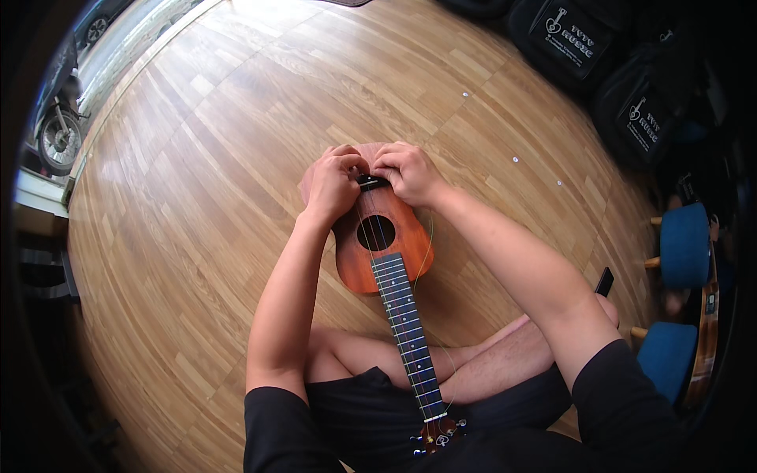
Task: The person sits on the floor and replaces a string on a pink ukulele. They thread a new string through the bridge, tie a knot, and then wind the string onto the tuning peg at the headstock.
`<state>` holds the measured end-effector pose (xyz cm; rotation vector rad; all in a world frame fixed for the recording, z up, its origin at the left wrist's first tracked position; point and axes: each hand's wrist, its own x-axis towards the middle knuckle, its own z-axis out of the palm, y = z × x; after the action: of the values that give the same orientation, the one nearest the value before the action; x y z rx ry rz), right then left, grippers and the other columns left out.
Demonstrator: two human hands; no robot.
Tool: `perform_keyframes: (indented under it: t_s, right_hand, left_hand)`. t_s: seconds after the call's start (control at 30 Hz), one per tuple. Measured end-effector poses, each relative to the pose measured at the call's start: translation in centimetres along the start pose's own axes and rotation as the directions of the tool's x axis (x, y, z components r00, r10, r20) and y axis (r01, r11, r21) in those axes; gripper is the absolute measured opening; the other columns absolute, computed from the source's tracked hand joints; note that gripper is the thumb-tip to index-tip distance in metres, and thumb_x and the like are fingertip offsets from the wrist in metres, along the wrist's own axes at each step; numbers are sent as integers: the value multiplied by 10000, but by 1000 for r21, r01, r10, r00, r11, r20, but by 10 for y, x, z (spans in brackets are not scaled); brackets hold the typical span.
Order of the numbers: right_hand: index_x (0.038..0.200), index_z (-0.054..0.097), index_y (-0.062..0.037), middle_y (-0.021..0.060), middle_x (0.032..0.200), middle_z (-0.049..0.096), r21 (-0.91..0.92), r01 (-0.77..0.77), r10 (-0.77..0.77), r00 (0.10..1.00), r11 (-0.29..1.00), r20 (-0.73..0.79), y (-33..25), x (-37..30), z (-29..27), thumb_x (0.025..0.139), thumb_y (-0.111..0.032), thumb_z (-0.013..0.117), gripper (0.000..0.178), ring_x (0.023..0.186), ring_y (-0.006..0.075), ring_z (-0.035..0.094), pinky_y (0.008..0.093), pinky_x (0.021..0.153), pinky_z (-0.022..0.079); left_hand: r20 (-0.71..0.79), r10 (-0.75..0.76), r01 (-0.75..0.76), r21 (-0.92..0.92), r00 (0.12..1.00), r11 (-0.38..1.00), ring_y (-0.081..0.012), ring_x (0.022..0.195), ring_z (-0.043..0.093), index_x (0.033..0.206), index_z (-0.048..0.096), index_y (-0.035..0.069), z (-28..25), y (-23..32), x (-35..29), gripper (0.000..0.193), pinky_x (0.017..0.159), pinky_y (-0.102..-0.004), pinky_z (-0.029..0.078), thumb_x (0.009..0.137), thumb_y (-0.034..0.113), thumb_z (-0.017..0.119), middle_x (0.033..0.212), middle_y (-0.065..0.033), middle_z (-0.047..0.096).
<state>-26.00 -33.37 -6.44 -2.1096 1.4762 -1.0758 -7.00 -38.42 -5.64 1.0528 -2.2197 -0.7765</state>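
Note:
A brown ukulele (352, 262) lies in front of me, its fretboard (409, 335) running back across my crossed legs. The headstock (438, 435) with its tuning pegs is close to my lap. Both hands work at the dark bridge (374, 182). My left hand (335, 183) is closed, with bent fingers at the bridge's left end. On the other side my right hand (408, 172) pinches close by. Whatever the fingertips hold is hidden. A thin loose string (432, 246) bows out past the body's right side, while other strings run over the sound hole (376, 233).
Wooden floor (236, 158) surrounds me. Black instrument bags (564, 39) stand at the far right. Blue-seated stools (684, 246) and part of another stringed instrument (704, 343) are at the right edge. A small black object (605, 281) sits beside my right knee. A motorbike wheel (59, 140) shows outside, far left.

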Motion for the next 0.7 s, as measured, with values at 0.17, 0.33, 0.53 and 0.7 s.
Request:
perform_keyframes:
  t_s: [0.17, 0.33, 0.53, 0.7]
  right_hand:
    - [870, 730, -7, 122, 919, 714, -9, 50, -50, 999, 999, -22, -5, -1, -1, 834, -2, 701, 47, 896, 315, 665, 390, 811, 533]
    - [880, 726, -4, 131, 915, 710, -8, 51, -51, 999, 999, -11, -6, -1, -5, 847, -16, 708, 39, 889, 317, 671, 393, 804, 534]
    - [856, 726, -15, 147, 926, 702, 66, -87, 88, 996, 994, -1, -4, 2, -3, 832, -78, 728, 67, 895, 350, 666, 416, 821, 536]
    - [868, 703, 3, 151, 916, 689, -27, 29, -28, 999, 999, 18, -5, 2, -4, 838, 3, 697, 31, 902, 325, 661, 405, 814, 528]
  left_hand:
    - [-40, 71, -73, -64, 997, 995, -326, 988, 602, 819, 736, 50, 2, 1, -1, 250, 862, -386, 497, 696, -104, 582, 959, -95, 685]
    - [14, 48, -49, 26, 999, 998, -278, 1057, 630, 885, 730, 78, 2, 2, -1, 280, 853, -368, 511, 782, -74, 519, 1021, -43, 684]
    - [30, 108, -108, -7, 994, 994, -313, 1049, 605, 899, 716, 38, 6, -7, 4, 305, 883, -383, 494, 702, -98, 527, 1013, -69, 679]
    - [96, 165, -164, -14, 982, 986, -328, 1033, 565, 922, 699, 34, 3, -8, 7, 351, 896, -390, 480, 657, -115, 523, 985, -77, 664]
